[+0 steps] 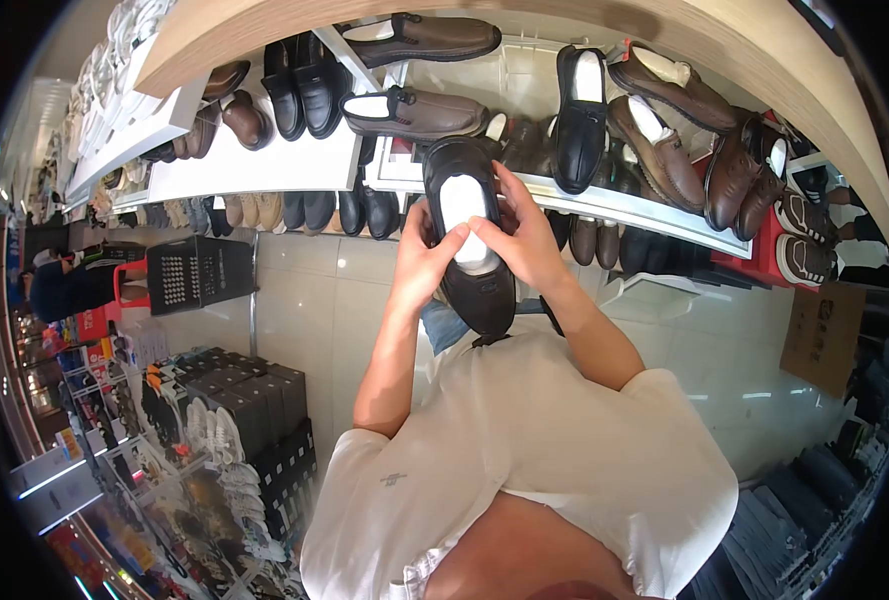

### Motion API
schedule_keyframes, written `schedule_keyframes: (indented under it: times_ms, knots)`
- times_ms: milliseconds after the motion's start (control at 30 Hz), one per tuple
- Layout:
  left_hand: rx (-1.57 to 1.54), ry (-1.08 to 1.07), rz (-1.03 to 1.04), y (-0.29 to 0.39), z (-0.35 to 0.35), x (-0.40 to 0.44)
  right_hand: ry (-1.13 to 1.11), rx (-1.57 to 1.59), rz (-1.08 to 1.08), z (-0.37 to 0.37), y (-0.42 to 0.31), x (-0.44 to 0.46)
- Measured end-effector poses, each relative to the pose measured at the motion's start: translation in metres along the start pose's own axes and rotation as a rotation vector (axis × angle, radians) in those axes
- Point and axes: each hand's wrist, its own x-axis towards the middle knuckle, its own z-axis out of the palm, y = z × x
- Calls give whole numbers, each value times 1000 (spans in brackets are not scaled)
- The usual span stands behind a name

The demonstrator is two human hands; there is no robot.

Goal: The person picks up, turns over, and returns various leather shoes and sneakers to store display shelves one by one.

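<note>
Between both hands I hold a dark leather shoe (482, 302) in front of my chest, its opening facing up at me. White stuffing (461, 203) fills the opening. My left hand (426, 255) grips the shoe's left side, with the thumb pressing on the stuffing. On the other side, my right hand (526, 235) wraps its fingers round the edge, and its thumb also rests on the stuffing. Just beyond the shoe, a brown shoe (419, 114) lies on the display shelf. A black loafer (580, 125) stands there to the right.
The white-edged shelf (654, 218) runs across in front of me, with several brown shoes (659, 150) on it. Black shoe boxes (249, 395) are stacked at left. A dark shopping basket (202, 275) stands farther back, near another person (59, 290). A cardboard box (821, 338) is at right.
</note>
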Motion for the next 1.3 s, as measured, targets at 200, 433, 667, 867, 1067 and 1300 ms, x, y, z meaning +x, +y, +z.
schedule_keyframes:
  times_ms: [200, 433, 667, 867, 1067, 1300]
  knots:
    - [-46, -3, -43, -1, 5, -3, 1, -24, 68, -6, -4, 2]
    - [43, -112, -66, 2, 3, 2, 117, -34, 21, -1, 8, 1]
    - [14, -122, -89, -2, 5, 7, 142, 59, 16, -1, 5, 0]
    - [-64, -30, -118, -7, 12, 10, 76, -39, 76, -9, 10, 5]
    - [-229, 146, -118, -12, 5, 24, -55, 1, 84, -18, 36, -17]
    - [-171, 149, -109, -1, 9, 38, -91, 105, 409, -32, 65, -65]
